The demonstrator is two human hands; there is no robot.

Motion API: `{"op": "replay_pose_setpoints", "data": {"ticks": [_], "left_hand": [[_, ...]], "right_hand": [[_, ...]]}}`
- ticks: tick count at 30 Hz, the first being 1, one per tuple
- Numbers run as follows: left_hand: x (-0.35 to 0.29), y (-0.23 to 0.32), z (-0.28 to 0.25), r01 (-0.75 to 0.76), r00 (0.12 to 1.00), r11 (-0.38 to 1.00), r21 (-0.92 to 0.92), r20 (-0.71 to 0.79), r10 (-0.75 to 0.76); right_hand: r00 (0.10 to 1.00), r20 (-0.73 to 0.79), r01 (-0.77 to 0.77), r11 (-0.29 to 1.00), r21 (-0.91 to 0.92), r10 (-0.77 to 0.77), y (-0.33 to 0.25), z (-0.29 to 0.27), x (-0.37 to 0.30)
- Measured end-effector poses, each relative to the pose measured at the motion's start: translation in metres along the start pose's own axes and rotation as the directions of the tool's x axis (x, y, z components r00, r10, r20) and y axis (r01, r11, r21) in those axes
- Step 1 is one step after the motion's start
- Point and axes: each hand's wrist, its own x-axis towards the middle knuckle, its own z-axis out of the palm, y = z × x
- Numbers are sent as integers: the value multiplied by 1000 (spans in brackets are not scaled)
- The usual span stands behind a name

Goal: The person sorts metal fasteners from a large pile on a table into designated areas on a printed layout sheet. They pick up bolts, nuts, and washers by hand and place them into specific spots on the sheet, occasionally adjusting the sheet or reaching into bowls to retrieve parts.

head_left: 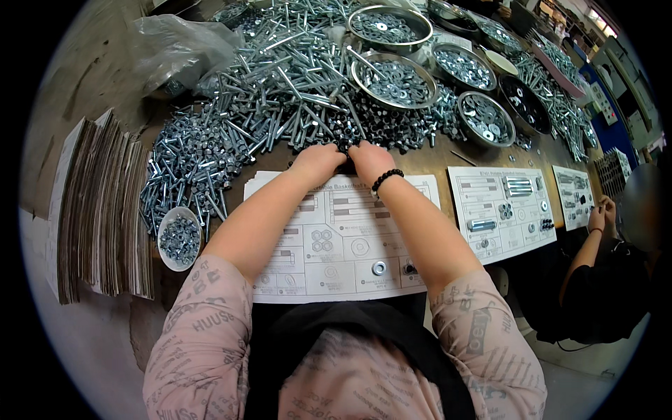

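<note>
The left hand (320,164) and right hand (373,165) meet at the far edge of the paper sheet (343,252), fingertips down by the dark nuts (395,127) just beyond it; whether either grips one, I cannot tell. On the sheet, a washer (379,269) and small dark part (409,269) sit near its close right corner; most visible outlines are unfilled, so it seems barely begun. A second sheet (514,243), to its right, bears bolts (518,186) and more.

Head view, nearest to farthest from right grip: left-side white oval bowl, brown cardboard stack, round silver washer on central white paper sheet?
1. Round silver washer, bodyward of right grip.
2. White oval bowl, left.
3. Brown cardboard stack, far left.
</note>
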Motion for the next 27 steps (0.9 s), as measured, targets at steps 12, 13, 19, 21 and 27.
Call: {"op": "replay_pose_setpoints", "data": {"ticks": [12,13,19,21,27], "left_hand": [[-41,85,-8,-219,962,875,-432,-245,120],[-47,101,-7,-206,973,877,-435,-185,137],[-53,144,14,-183,980,910,-373,0,197],[-55,151,16,-179,976,886,-428,39,216],[-58,165,25,-216,956,799,-562,44,290]], "right_hand": [[991,-116,21,787,617,64,50,-71,-139],[998,-43,-5,776,630,41,49,-77,-155],[997,79,-14,915,403,-19,62,-59,-214],[998,64,-40,890,455,12,59,-56,-222],[992,56,-127,841,526,115,57,-52,-227]]}}
